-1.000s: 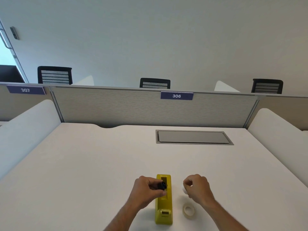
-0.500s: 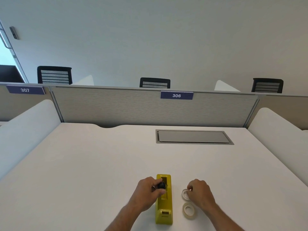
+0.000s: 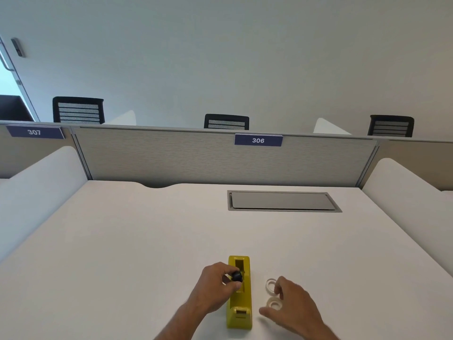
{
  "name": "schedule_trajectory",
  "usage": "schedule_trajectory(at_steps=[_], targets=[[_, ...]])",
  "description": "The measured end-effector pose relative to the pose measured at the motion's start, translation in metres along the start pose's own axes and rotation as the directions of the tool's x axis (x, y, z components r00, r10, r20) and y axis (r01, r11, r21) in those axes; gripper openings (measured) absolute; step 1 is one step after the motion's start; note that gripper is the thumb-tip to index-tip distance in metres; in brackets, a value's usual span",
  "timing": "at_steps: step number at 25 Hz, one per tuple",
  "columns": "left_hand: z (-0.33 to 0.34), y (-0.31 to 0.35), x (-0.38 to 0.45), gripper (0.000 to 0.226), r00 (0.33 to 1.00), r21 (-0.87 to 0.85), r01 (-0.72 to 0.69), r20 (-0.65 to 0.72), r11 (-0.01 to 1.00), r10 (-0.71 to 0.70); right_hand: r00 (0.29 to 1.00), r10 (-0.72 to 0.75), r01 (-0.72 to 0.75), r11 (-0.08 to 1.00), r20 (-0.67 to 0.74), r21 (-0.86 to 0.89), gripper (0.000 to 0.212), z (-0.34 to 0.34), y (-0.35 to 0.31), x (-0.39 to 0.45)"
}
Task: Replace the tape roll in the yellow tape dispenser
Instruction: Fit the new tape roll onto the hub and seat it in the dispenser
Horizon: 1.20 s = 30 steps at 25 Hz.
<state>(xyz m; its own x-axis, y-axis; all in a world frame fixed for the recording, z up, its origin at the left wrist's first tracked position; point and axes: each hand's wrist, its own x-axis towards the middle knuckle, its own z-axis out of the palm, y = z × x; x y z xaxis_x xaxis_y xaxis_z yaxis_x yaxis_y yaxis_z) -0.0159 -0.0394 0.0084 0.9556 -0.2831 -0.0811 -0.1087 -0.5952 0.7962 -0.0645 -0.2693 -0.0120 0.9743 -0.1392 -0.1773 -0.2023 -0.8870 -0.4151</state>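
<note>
The yellow tape dispenser (image 3: 241, 304) lies lengthwise on the white desk (image 3: 147, 241) near the front edge, its roll slot showing no tape. My left hand (image 3: 215, 288) pinches a small black spool core (image 3: 236, 276) over the dispenser's left side. Two pale tape rolls lie flat to the dispenser's right: a far roll (image 3: 270, 284) and a near roll (image 3: 274, 304). My right hand (image 3: 291, 305) hovers over the near roll with fingers spread and relaxed, holding nothing.
A grey cable hatch (image 3: 282, 201) is set into the desk further back. A grey partition (image 3: 196, 158) with a "306" label closes the far side, white side panels flank the desk, and black chairs stand beyond.
My right hand set the tape roll it held down on the desk beside the other roll, let go and drew back towards me. My left hand kept the black core over the dispenser.
</note>
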Motion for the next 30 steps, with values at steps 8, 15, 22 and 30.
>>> schedule_trajectory(at_steps=[8,15,22,30], targets=[[0.005,0.006,-0.004,0.035,1.0,-0.117,0.018,0.001,0.993,-0.019,0.999,0.037,-0.012,0.836,-0.034,0.549,0.042,0.004,-0.005,-0.002],[0.009,0.019,-0.006,0.037,1.0,-0.199,0.011,0.014,0.98,-0.008,0.993,-0.048,-0.071,0.446,0.103,0.892,0.051,-0.015,-0.028,0.0],[0.005,0.022,-0.008,0.037,1.0,-0.286,0.004,-0.019,0.958,-0.01,0.983,-0.165,-0.023,0.35,0.086,0.937,0.054,-0.014,-0.034,0.001],[0.002,0.026,-0.012,0.044,0.999,-0.272,-0.05,-0.032,0.961,0.042,0.969,-0.231,-0.007,0.334,0.089,0.943,0.058,-0.013,-0.035,0.003]])
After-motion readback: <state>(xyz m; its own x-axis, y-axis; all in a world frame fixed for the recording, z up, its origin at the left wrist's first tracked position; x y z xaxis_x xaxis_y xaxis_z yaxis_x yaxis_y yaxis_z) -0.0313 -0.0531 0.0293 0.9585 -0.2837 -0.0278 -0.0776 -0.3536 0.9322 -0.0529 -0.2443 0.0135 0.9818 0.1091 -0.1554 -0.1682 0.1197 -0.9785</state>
